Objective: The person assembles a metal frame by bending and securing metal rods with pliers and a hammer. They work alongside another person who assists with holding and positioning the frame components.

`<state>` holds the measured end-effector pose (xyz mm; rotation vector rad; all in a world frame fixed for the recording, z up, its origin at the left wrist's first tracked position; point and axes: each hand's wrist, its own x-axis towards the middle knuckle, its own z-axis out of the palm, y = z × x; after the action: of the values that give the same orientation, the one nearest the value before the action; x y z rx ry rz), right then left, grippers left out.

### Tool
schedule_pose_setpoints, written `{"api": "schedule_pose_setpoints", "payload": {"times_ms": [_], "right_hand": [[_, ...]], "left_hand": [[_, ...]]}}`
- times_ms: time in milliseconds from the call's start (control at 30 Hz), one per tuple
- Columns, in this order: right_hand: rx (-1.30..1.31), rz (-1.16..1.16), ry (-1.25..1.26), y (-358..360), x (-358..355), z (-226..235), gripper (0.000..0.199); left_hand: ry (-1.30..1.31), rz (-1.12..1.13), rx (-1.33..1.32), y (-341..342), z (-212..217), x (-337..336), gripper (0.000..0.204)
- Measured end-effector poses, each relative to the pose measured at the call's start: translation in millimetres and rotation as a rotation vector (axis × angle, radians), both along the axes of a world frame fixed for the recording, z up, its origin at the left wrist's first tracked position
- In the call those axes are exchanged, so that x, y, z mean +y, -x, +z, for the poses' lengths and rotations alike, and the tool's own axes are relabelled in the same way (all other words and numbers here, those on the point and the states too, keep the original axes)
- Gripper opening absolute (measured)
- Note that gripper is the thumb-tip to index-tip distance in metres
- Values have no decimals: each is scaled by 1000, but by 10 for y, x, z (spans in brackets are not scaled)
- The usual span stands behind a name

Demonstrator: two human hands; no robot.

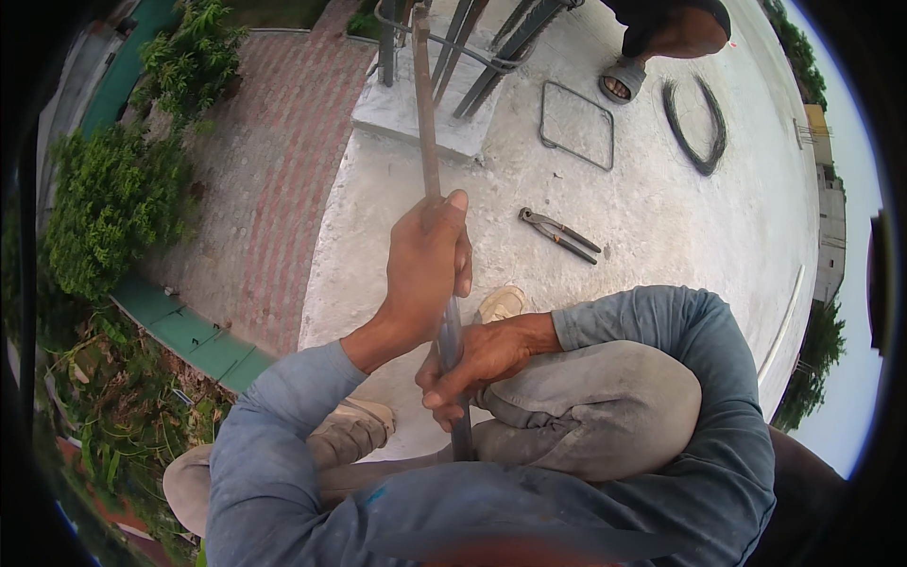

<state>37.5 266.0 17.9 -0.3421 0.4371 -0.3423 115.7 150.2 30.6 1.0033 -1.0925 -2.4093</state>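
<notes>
A long metal bar (427, 142), rusty brown in its upper part and dark grey below, runs from the upright rebars down to my lap. My left hand (425, 265) is closed around its middle, thumb pointing up along it. Lower down, my right hand (491, 357) grips the darker, pipe-like stretch. The bar's upper end is beside a wire ring around the rebars (510, 61); whether it is hooked on there, I cannot tell. Black-handled pincers (562, 236) lie on the concrete ahead of my right hand.
The rebars rise from a raised concrete block (416, 137). A square rebar stirrup (612, 142) and a bent coil of dark wire (720, 123) lie on the slab. Another person's shoe (619, 83) is beside the stirrup. Left of the slab's edge lies red-and-grey paving (274, 170), apparently lower.
</notes>
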Motion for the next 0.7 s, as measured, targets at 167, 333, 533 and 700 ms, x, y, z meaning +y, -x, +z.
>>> {"api": "schedule_pose_setpoints", "payload": {"times_ms": [167,333,533,700], "right_hand": [[-23,123,120,187,-7,-65,32],[20,158,155,265,-186,-12,41],[60,-44,-31,355,-39,28,55],[144,-185,6,130,-16,-78,40]], "left_hand": [[31,48,5,94,8,109,41],[52,32,18,7,-4,46,41],[59,5,-15,-28,-43,32,43],[31,-63,30,-102,-119,-65,42]]}}
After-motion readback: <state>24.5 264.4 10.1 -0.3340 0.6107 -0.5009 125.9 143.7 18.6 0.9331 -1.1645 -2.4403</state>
